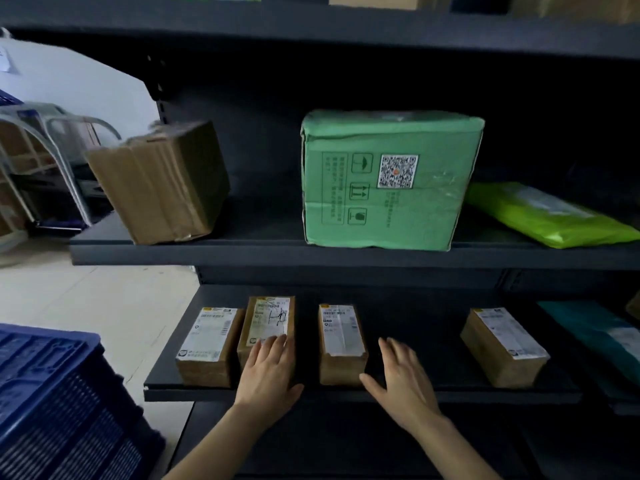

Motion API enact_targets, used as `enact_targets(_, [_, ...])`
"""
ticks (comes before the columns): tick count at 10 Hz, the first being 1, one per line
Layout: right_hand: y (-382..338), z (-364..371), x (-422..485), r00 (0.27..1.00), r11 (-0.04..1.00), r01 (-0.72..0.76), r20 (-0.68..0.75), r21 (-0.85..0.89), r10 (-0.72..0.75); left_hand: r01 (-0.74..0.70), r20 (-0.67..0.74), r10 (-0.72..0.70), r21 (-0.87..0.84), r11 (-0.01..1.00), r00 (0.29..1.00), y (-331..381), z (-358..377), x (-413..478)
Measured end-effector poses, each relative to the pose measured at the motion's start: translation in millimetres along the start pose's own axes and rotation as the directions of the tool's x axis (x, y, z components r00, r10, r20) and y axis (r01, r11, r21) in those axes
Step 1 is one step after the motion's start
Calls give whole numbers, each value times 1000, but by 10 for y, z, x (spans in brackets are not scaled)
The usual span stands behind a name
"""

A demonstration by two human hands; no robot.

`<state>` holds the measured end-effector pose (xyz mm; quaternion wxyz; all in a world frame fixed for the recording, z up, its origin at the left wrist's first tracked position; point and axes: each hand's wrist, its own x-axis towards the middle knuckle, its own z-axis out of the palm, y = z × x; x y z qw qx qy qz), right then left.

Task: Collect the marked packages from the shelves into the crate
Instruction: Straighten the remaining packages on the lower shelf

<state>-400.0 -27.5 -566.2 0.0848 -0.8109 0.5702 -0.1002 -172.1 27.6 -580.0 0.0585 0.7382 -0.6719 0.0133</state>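
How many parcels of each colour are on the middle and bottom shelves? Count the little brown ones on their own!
Small brown boxes: 4
Big brown box: 1
Green box: 1
Lime bag: 1
Teal bag: 1
Total: 8
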Motion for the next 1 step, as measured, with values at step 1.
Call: enact_targets(1, [-102, -377, -201, 998, 999, -32, 51, -4, 32, 7, 46, -5, -40, 999, 999, 23, -369, -140])
